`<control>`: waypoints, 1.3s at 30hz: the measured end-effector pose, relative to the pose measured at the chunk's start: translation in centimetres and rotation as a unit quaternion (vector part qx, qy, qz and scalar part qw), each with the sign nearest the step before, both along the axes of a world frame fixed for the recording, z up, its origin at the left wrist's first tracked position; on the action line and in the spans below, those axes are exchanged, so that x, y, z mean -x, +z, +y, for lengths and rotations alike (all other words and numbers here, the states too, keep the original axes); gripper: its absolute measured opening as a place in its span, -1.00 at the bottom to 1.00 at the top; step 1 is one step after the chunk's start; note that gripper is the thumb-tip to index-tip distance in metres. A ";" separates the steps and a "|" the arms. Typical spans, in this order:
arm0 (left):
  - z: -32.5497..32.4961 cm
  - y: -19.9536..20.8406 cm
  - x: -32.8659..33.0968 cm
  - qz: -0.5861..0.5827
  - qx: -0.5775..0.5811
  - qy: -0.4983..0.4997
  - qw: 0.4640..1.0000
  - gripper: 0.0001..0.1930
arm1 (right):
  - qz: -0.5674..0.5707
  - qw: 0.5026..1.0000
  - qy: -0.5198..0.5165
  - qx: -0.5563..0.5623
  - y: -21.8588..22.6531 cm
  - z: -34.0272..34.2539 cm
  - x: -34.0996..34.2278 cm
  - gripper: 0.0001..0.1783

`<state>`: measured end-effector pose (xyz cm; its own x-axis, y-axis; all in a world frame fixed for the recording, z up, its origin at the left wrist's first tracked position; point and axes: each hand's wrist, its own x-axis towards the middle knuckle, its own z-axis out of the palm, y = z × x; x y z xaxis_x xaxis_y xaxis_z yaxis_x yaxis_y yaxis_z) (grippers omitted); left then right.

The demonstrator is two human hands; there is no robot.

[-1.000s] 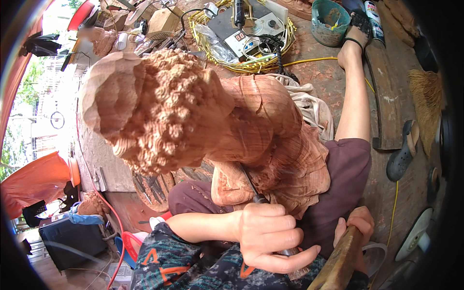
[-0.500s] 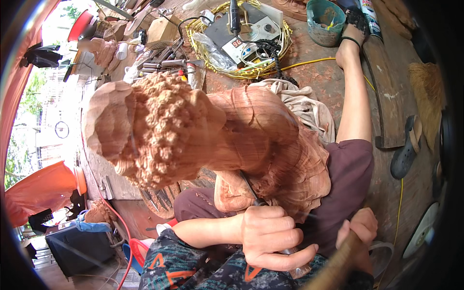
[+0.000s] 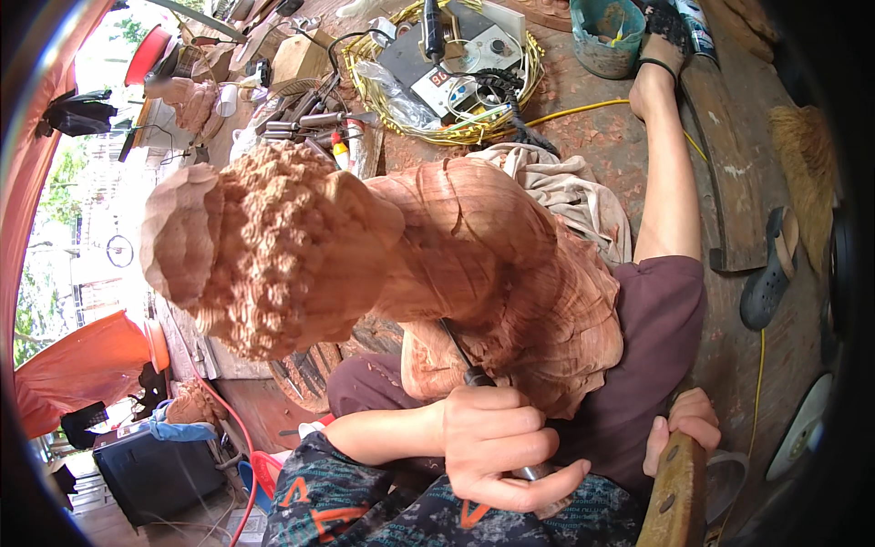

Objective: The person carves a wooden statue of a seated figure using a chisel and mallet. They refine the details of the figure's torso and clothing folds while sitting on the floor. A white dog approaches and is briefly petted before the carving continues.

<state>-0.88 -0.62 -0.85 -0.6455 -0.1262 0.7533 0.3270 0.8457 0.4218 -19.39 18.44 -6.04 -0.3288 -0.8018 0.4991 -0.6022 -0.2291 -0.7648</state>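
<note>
While fingers (image 3: 524,447) grip chisel (image 3: 476,372), bucket (image 3: 602,64), brownish contents (image 3: 609,18)

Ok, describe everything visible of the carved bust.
The carved bust looks like reddish-brown wood. Its head, at picture left, has knobbly curls and a faceted end; then neck, shoulders and drapery-like folds. Thin dark lines cross it. The body sits between the person's legs, tilt unclear. A carving tool in the left hand appears to meet it below the neck.

reddish-brown carving (image 3: 492,228); maroon trousers (image 3: 658,310); dark shirt (image 3: 305,469), orange-patterned; chisel shaft (image 3: 467,363) seemingly black
</note>
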 end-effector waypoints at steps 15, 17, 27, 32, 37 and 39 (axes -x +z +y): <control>0.5 -0.5 -0.5 0.044 -0.002 -0.014 0.999 -0.79 | 0.033 0.999 0.015 0.006 0.7 -0.3 -0.5 -0.67; 0.3 -0.7 -0.4 0.052 -0.004 -0.028 0.998 -0.80 | 0.067 0.997 0.011 0.022 0.8 -0.3 -0.5 -0.67; 0.2 -1.2 -0.7 0.031 0.047 -0.011 0.998 -0.84 | 0.123 0.989 0.024 -0.074 0.5 0.0 -0.7 -0.73; 1.0 0.4 -0.2 0.090 0.149 -0.044 0.984 -0.85 | 0.057 0.997 -0.014 -0.057 -0.6 0.1 -1.4 -0.77; 0.7 0.3 -0.9 -0.029 0.022 -0.030 0.999 -0.76 | 0.036 0.997 -0.053 -0.052 -1.3 0.0 -1.4 -0.80; 0.6 0.4 -1.0 -0.029 0.020 -0.027 0.999 -0.74 | 0.039 0.997 -0.042 -0.049 -1.2 0.0 -1.3 -0.80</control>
<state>0.11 -0.05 -0.49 -0.6929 -0.0599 0.7186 0.3490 0.8442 0.4069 -18.05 18.43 -7.26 -0.3604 -0.8189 0.4466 -0.6747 -0.1018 -0.7310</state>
